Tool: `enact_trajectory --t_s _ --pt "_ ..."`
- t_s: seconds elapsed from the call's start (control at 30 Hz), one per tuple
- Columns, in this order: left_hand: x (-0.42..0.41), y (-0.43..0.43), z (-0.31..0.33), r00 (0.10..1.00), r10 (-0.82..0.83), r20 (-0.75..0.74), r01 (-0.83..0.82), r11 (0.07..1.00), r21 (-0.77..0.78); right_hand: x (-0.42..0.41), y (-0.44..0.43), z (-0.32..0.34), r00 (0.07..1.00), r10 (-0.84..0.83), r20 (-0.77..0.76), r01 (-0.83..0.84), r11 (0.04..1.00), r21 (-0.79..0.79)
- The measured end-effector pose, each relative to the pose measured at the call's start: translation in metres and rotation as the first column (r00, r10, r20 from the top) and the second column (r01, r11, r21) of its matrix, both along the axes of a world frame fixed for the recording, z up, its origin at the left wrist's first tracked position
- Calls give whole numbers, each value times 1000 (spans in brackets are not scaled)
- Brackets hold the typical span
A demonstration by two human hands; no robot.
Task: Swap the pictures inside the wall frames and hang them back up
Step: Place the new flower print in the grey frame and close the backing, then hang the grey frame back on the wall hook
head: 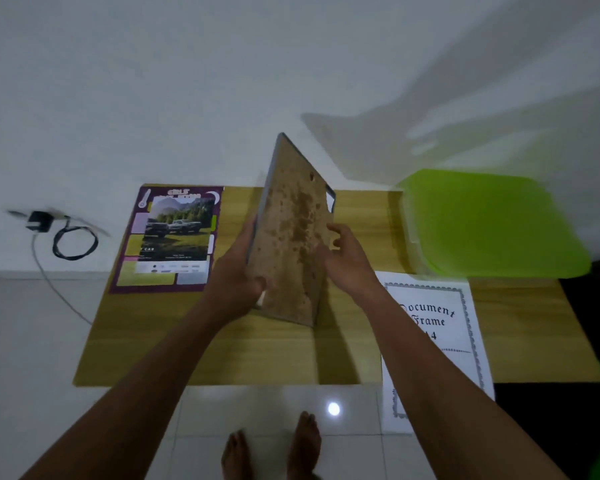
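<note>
Charger and black cable at left, off the surface. Truck poster lies flat, only "CAB" legible. Frame is upright at mid-surface, stained brown back to camera. Left hand fingers wrap its left edge. Right hand fingers are half-curled at the right edge, grip unclear. Green lid sits far right. Sheet reads "Document Frame".

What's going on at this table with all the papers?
A person holds a picture frame nearly upright over the wooden table, its stained backing toward us. The left hand has its grip on the left edge; the right hand is at the right side. A truck poster and a "Document Frame" sheet lie loose on the table.
</note>
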State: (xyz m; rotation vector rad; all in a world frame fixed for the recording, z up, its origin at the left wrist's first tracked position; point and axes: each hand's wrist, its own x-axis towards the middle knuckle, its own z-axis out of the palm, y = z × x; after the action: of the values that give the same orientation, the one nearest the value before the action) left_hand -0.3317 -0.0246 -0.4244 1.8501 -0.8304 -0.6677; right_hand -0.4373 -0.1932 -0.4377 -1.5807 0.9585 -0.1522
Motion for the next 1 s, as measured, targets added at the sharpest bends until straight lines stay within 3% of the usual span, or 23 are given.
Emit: enact_trajectory --t_s 0.07,0.13,0.3,0.43,0.53,0.57,0.63,0.73,0.87,1.0 --pt "-11 4 5 977 -21 214 14 999 33 13 11 24 997 -24 68 20 997 72" --pt "-25 6 9 946 -38 322 23 998 50 22 22 46 995 -50 90 38 990 135" --pt "-49 3 27 900 -98 424 16 981 192 14 31 71 974 -167 151 140 975 174" --pt "-73 2 35 918 -194 347 117 966 231 0 24 73 953 -252 168 251 968 28" --pt "-75 -1 39 968 -177 178 148 975 168 -16 14 72 947 -255 197 264 964 -18" --pt "-69 -2 40 981 -116 153 97 988 122 -22 10 72 949 -237 211 244 970 -8" --pt "-48 -4 44 967 72 246 -86 995 48 -31 0 74 946 -192 261 185 981 52" --pt "-5 -7 54 916 217 337 -252 966 61 -40 -19 82 938 -141 317 121 989 82" --pt "34 -6 74 964 248 -98 -246 969 36 -43 -33 103 908 -49 417 2 994 113" --pt "49 15 111 978 156 -142 -170 981 -91 -31 -33 129 864 52 501 -114 989 94"
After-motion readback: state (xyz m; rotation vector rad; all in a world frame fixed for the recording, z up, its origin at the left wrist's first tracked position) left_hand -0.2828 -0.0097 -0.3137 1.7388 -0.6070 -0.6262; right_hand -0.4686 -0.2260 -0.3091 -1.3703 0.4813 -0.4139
